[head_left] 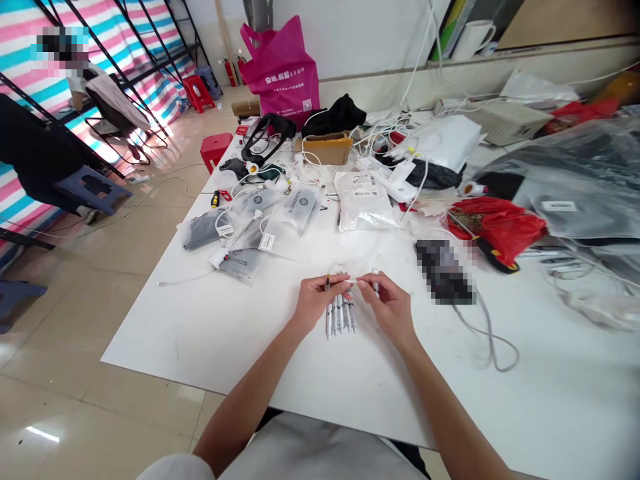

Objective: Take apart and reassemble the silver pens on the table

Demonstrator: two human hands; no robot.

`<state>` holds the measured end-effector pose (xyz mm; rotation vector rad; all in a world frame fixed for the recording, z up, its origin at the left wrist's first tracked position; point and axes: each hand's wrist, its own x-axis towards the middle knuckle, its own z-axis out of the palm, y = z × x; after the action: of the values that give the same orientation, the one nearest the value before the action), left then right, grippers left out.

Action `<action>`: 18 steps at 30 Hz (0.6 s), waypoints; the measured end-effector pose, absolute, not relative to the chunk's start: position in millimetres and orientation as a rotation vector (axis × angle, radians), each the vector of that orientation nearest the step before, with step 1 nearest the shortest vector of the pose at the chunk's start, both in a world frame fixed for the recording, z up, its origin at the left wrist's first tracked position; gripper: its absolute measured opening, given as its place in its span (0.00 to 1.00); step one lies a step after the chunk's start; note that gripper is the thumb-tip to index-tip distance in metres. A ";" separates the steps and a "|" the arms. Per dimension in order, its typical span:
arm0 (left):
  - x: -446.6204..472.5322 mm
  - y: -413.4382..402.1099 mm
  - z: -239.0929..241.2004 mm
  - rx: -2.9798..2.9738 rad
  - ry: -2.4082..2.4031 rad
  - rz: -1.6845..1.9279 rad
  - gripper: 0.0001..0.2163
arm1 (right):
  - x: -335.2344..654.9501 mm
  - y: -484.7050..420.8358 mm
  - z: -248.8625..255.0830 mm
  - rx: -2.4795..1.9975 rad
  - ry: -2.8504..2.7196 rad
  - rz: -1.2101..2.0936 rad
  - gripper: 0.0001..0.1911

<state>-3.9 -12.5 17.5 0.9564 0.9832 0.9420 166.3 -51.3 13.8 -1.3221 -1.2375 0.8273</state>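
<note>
Left hand and right hand pinching at the fingertips, thin white strip held between them; its ends are too small to tell. Silver tubes lie loose, side by side, just under the palms on the white table. Printed clear bags sit further up, contents already packed.

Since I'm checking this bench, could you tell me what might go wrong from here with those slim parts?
The left hand and right hand work right above the loose slim silver-and-white parts, so a slip could scatter them. The thin white strip pinched between them might also slip free.
</note>
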 end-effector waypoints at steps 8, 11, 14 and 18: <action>-8.8 -8.7 17.4 0.908 0.981 0.951 0.20 | 173.6 -49.2 4.8 -1.302 -1.089 0.851 0.14; -9.3 -8.5 16.9 0.911 0.945 0.942 0.20 | 167.3 -49.9 6.0 -1.250 -1.092 0.914 0.12; -9.3 -9.5 17.3 0.915 0.889 0.918 0.20 | 160.0 -50.6 9.2 -1.123 -1.046 0.978 0.11; -8.7 -10.8 17.9 0.911 0.832 0.893 0.19 | 159.9 -51.9 10.5 -1.181 -1.128 0.897 0.09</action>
<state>-8.7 -10.8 17.9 0.9114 0.8318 0.8926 159.9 -51.9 10.5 -1.1812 -1.1279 0.8975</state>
